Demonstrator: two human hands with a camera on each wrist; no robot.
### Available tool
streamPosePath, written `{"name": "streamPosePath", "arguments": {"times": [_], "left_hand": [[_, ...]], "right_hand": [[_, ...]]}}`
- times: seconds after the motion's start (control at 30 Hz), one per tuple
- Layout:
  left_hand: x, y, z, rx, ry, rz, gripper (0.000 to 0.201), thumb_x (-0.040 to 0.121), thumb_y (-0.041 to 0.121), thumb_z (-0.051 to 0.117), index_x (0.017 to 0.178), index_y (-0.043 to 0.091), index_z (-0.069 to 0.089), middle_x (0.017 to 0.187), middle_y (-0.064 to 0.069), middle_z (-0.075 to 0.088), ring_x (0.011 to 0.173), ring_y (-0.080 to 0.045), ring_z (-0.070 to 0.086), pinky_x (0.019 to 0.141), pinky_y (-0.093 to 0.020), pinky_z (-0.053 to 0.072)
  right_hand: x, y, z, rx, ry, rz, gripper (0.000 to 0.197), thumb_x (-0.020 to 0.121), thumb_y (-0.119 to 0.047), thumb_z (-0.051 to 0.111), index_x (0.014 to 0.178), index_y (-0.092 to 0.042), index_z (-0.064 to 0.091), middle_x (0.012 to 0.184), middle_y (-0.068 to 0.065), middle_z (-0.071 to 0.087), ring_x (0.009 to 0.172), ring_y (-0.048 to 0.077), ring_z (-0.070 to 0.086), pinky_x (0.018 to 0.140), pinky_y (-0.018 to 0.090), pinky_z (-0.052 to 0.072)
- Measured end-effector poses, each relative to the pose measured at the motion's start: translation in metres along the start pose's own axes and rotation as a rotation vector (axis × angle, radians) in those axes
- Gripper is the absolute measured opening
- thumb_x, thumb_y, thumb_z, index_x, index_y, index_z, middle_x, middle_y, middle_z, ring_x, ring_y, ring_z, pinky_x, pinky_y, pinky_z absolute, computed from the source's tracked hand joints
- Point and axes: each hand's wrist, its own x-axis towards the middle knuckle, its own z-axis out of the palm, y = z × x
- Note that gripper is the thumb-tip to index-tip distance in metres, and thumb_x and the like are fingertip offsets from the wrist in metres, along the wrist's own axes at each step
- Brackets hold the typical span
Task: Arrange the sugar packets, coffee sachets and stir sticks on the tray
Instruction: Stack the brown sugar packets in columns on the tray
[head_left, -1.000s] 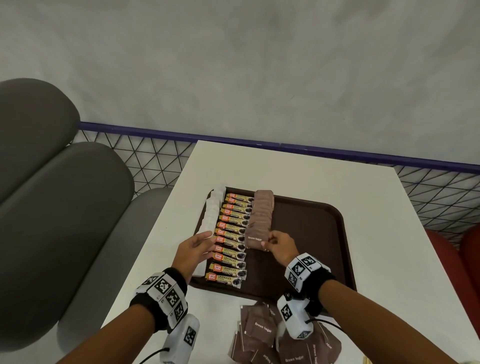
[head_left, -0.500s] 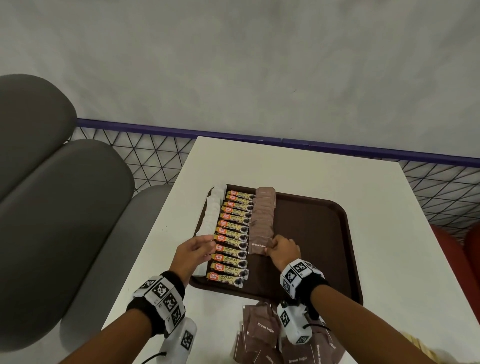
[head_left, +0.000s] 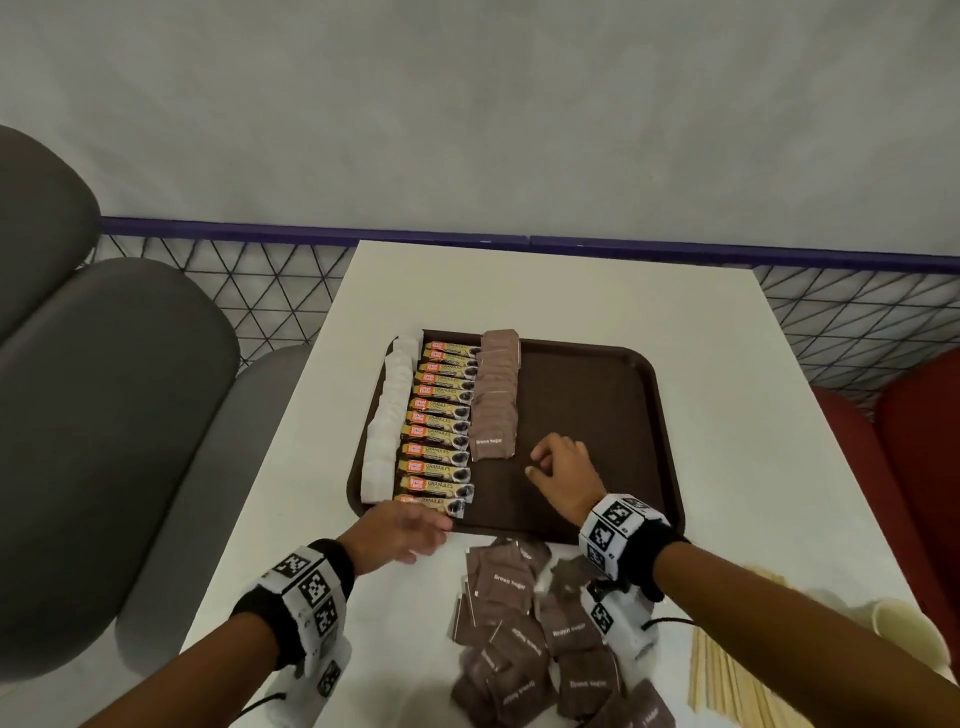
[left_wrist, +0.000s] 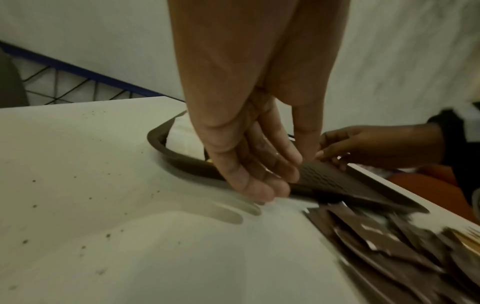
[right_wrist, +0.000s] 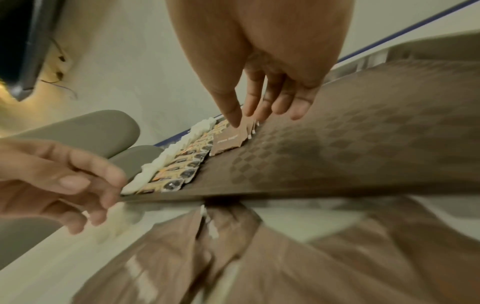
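Right hand (head_left: 563, 475) off brown sugar row (head_left: 496, 402), left hand (head_left: 402, 535) withdrawn to tray (head_left: 597, 405) edge, both grips empty, fingers relaxed

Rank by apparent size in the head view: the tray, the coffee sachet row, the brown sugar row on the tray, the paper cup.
1. tray
2. coffee sachet row
3. brown sugar row
4. paper cup, though it is partly cut off and nearer the camera, so its rank is unsure.

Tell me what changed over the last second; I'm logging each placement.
The right hand let go of the front brown sugar packet and drew back over the bare tray, empty. The left hand left the coffee sachets and pulled back toward the tray's near edge. The rows and the loose packets stayed put.
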Motion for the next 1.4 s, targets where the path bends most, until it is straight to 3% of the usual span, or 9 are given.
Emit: {"name": "streamPosePath", "arguments": {"times": [0.17,0.23,0.47,0.57,0.7,0.8,0.97,1.2,1.4], "left_hand": [[-0.009,-0.014,0.026,0.233,-0.054,-0.031,0.028,0.081,0.021,0.072,0.106,0.021,0.06,0.098,0.002,0.057,0.077,-0.008,0.056,0.061,-0.014,0.048],[-0.009,-0.015,0.037,0.277,-0.005,-0.051,0.042,0.077,0.022,0.076,0.113,0.019,0.054,0.101,0.002,0.052,0.074,-0.009,0.053,0.059,-0.017,0.048],[-0.002,-0.01,0.07,0.378,0.059,-0.055,0.089,0.067,0.029,0.084,0.138,0.01,0.033,0.118,-0.002,0.04,0.096,-0.014,0.051,0.063,-0.017,0.05],[0.001,-0.012,0.081,0.482,0.115,0.01,0.086,0.068,0.021,0.082,0.137,0.008,0.032,0.116,-0.002,0.033,0.107,-0.014,0.043,0.084,-0.013,0.037],[-0.001,-0.016,0.083,0.463,0.112,0.054,0.074,0.069,0.009,0.077,0.131,0.012,0.036,0.117,-0.003,0.035,0.109,-0.018,0.045,0.085,-0.011,0.036],[-0.004,-0.021,0.076,0.43,0.104,0.064,0.067,0.068,0.005,0.076,0.124,0.017,0.041,0.115,-0.005,0.041,0.093,-0.013,0.046,0.075,-0.012,0.039],[-0.007,-0.027,0.075,0.415,0.085,0.075,0.075,0.069,0.009,0.077,0.134,0.013,0.039,0.115,-0.004,0.045,0.094,-0.014,0.046,0.082,-0.019,0.042],[-0.01,-0.031,0.082,0.497,0.065,-0.003,0.092,0.066,0.01,0.081,0.141,0.009,0.028,0.13,-0.012,0.042,0.114,-0.028,0.052,0.092,-0.026,0.043],[-0.007,-0.031,0.089,0.38,0.115,0.025,0.084,0.062,0.002,0.079,0.134,0.01,0.037,0.127,-0.013,0.047,0.115,-0.031,0.051,0.098,-0.04,0.046]], "right_hand": [[-0.051,0.016,-0.016,-0.079,-0.307,0.009,0.017,0.084,-0.017,0.057,0.072,-0.026,0.048,0.085,-0.001,0.058,0.084,0.017,0.056,0.078,0.028,0.043],[-0.067,0.02,-0.022,-0.222,-0.341,-0.01,0.005,0.085,-0.02,0.052,0.089,-0.019,0.056,0.104,0.006,0.058,0.099,0.023,0.057,0.087,0.031,0.044],[-0.106,0.015,-0.007,-0.53,-0.41,-0.1,0.05,0.09,-0.037,0.046,0.13,-0.009,0.036,0.133,0.012,0.032,0.119,0.031,0.035,0.098,0.043,0.04],[-0.112,0.008,0.005,-0.468,-0.439,-0.112,0.049,0.09,-0.033,0.048,0.129,-0.008,0.034,0.133,0.011,0.03,0.122,0.031,0.032,0.1,0.044,0.039],[-0.107,0.001,0.012,-0.277,-0.365,-0.15,0.046,0.09,-0.025,0.05,0.13,-0.007,0.038,0.131,0.009,0.034,0.123,0.027,0.034,0.105,0.035,0.032],[-0.105,0.004,0.01,-0.255,-0.32,-0.157,0.057,0.09,-0.035,0.051,0.139,-0.013,0.03,0.133,0.007,0.035,0.125,0.025,0.032,0.106,0.036,0.033],[-0.113,0.003,0.015,-0.227,-0.538,-0.211,0.091,0.069,-0.066,0.056,0.144,-0.028,0.021,0.141,0.005,0.027,0.13,0.025,0.025,0.11,0.04,0.026],[-0.113,0.009,0.003,-0.553,-0.584,-0.227,0.124,0.058,-0.042,0.082,0.146,-0.031,-0.005,0.15,0.005,0.013,0.136,0.029,0.017,0.109,0.053,0.026],[-0.108,0.001,0.016,-0.385,-0.594,-0.162,0.129,0.058,-0.018,0.085,0.147,-0.021,-0.009,0.148,0.008,0.015,0.135,0.029,0.018,0.108,0.048,0.033]]}}
